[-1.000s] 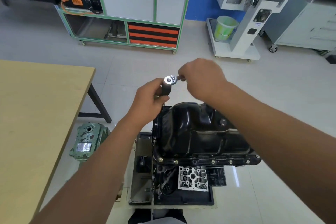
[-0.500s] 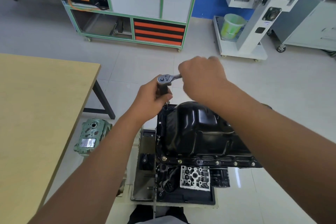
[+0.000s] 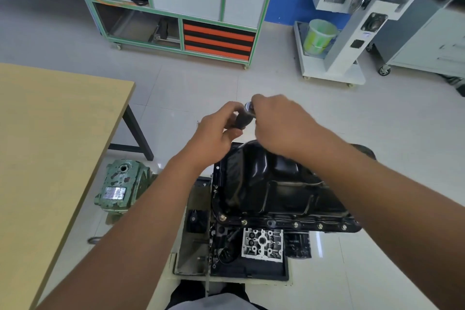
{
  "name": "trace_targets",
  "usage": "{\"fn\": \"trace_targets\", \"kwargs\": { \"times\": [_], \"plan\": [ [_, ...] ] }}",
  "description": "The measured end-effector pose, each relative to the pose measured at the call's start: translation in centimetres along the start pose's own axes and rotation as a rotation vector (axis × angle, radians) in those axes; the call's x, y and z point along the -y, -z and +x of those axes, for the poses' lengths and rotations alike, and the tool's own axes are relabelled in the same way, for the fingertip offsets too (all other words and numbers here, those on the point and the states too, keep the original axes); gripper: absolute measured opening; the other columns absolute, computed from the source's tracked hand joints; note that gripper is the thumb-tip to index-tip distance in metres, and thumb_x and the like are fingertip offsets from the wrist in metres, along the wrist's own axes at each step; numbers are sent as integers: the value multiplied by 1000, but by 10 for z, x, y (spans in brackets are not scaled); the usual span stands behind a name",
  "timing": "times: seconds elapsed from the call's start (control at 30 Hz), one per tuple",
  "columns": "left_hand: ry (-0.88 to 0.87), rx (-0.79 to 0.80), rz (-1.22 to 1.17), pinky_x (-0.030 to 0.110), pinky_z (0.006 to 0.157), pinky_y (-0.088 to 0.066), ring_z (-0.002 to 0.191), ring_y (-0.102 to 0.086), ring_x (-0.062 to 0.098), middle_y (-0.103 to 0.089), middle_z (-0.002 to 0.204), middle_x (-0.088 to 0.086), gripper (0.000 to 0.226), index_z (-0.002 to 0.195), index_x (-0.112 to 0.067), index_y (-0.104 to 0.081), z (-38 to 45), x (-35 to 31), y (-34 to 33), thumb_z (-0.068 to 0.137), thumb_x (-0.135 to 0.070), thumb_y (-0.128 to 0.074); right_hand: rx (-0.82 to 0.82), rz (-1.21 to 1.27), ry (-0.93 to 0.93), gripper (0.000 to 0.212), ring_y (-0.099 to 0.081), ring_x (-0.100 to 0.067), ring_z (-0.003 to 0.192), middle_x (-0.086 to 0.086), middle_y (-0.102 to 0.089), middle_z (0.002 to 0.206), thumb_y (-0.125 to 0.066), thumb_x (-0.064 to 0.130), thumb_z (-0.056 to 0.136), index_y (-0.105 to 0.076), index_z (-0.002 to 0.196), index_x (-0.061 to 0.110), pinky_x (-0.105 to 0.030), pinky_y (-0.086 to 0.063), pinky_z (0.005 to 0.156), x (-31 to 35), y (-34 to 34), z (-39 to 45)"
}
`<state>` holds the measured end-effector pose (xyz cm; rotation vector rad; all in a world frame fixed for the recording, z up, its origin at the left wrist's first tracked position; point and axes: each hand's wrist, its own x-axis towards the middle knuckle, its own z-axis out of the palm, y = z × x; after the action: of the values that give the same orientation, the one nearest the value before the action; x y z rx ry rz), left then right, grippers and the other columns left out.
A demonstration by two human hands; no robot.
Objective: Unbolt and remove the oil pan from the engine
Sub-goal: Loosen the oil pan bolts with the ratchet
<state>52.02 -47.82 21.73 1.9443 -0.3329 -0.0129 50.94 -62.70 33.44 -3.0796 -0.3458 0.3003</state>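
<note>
The black oil pan (image 3: 271,184) sits on top of the upturned engine (image 3: 251,246), with several bolts along its near flange (image 3: 295,224). At the pan's far left corner stands a ratchet (image 3: 245,114), its silver head upward. My left hand (image 3: 217,131) grips the dark socket part below the head. My right hand (image 3: 279,123) is curled over the ratchet's handle and hides it. The bolt under the socket is hidden by my hands.
A wooden table (image 3: 50,146) fills the left. A green gearbox housing (image 3: 120,186) lies on the floor beside the engine. Farther off stand a green-framed cabinet (image 3: 181,5), a white machine cart (image 3: 334,30) with a green bucket (image 3: 318,35), and grey cabinets (image 3: 427,40).
My right hand has swung the ratchet handle leftward toward my left hand, so it now covers most of the ratchet head. The left hand stays on the socket.
</note>
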Motion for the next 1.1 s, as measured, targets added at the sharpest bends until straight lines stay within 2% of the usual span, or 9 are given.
{"fn": "trace_targets", "kwargs": {
  "times": [0.1,0.2,0.3,0.53,0.7,0.77,0.9,0.97,1.1],
  "plan": [
    [-40,-46,-4,16,83,-45,91,-64,-3,-68,95,-15,42,105,-27,-63,-2,2,-5,91,12,-59,165,352,8,14,-63,-15,60,-7,-62,86,-61,17,89,-50,96,13,-26,-41,47,2,2,-13],
    [-40,-39,25,10,82,-41,89,-60,-10,-62,96,-18,39,106,-30,-60,1,2,-6,93,6,-66,44,22,36,23,-60,-25,88,-1,-61,98,-58,9,85,-62,103,23,-32,-41,68,-14,15,3],
    [-18,51,22,27,92,-49,99,-62,2,-62,106,-8,31,116,-19,-61,7,8,2,95,2,-66,-130,-273,21,31,-50,-27,88,-1,-58,98,-56,7,91,-68,112,26,-34,-36,77,-13,17,8],
    [-35,-37,52,23,78,-47,89,-64,9,-66,96,3,23,102,-17,-66,5,20,2,88,1,-67,200,289,38,6,-68,-20,70,1,-69,76,-61,17,83,-64,87,14,-38,-59,65,7,6,-28],
    [73,27,-84,34,98,-57,102,-72,14,-76,100,-9,39,101,-46,-63,-8,20,-3,95,-9,-71,-223,-204,-110,21,-60,-31,100,-3,-65,106,-62,13,92,-70,107,26,-39,-45,83,-26,23,11],
    [103,-43,-79,39,96,-56,99,-72,19,-75,97,-4,32,97,-40,-63,-6,20,-4,94,-10,-72,-131,-108,-120,15,-61,-30,93,-5,-64,103,-63,16,91,-68,104,23,-35,-46,77,-20,16,3],
    [79,-99,-56,20,71,-47,75,-63,-3,-69,80,-20,26,89,-32,-59,2,15,-2,90,-7,-67,233,230,91,21,-58,-15,60,4,-60,66,-71,33,74,-58,68,18,-28,-41,52,17,3,-38],
    [100,-57,-27,28,74,-50,83,-66,7,-69,85,-15,23,92,-30,-59,4,11,-1,91,-8,-66,149,243,36,7,-62,-14,62,4,-64,65,-73,22,71,-66,74,20,-29,-50,55,12,12,-26],
    [121,72,-2,35,90,-53,99,-69,21,-71,99,-4,21,102,-30,-61,2,17,4,98,-9,-63,-191,-173,-174,25,-59,-29,92,-3,-64,99,-63,14,90,-71,109,27,-39,-49,85,-23,32,6]
  ]
}}
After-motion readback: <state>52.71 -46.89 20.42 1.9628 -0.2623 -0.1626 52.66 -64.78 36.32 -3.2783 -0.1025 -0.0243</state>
